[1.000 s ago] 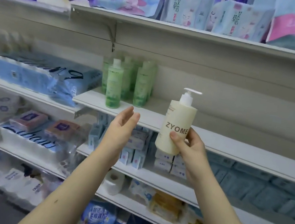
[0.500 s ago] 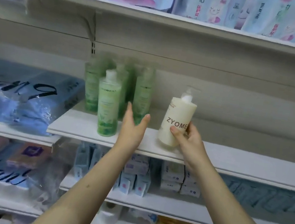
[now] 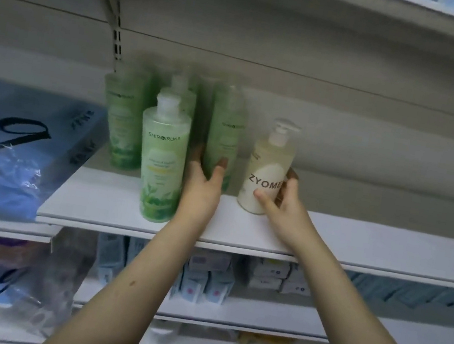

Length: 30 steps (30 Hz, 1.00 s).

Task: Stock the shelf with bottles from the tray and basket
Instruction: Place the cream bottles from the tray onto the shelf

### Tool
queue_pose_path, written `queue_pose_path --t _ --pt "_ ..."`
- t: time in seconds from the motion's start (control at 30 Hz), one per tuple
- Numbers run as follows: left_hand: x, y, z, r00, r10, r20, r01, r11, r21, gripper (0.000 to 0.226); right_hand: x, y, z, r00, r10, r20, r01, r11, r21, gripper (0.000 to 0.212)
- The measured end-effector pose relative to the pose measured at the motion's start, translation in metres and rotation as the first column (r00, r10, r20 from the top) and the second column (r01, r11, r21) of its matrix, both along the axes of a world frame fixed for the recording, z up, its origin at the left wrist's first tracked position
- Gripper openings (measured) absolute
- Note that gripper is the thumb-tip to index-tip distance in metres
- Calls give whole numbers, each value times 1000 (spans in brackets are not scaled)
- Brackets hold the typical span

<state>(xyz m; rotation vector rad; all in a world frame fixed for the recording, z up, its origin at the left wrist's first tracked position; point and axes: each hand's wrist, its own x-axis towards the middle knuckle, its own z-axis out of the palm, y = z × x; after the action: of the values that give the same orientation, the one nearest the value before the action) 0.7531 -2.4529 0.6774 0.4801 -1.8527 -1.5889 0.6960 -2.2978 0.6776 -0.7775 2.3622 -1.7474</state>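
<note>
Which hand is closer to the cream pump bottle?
Right. The right hand grips the cream bottle low on its body. The left hand is off to that bottle's left, touching a green bottle and not touching the cream one.

Soft, dim light; rear green bottles (image 3: 126, 122) smear with motion blur, and shelf lines bow at the edges.

Bare shelf (image 3: 387, 246) right of the cream bottle (image 3: 269, 164); green bottles (image 3: 161, 161) close at left.
</note>
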Motion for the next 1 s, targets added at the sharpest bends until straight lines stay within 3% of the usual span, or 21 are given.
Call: queue_pose_path --t 0.17,0.37,0.73,1.0 --pt "-5 -2 -6 1000 12 18 -12 999 -33 59 -19 -12 4 998 -20 -64 23 998 52 60" --pt "-9 0 -6 998 19 65 -18 1000 -12 55 -44 -25 10 999 -30 -43 33 998 56 64" --pt "-9 1 -5 999 -13 48 14 1000 -25 55 -101 -49 14 989 11 -150 12 988 152 61" --pt "-10 1 -5 999 -23 34 24 1000 -15 55 -121 -58 11 992 -3 -126 16 994 109 59"
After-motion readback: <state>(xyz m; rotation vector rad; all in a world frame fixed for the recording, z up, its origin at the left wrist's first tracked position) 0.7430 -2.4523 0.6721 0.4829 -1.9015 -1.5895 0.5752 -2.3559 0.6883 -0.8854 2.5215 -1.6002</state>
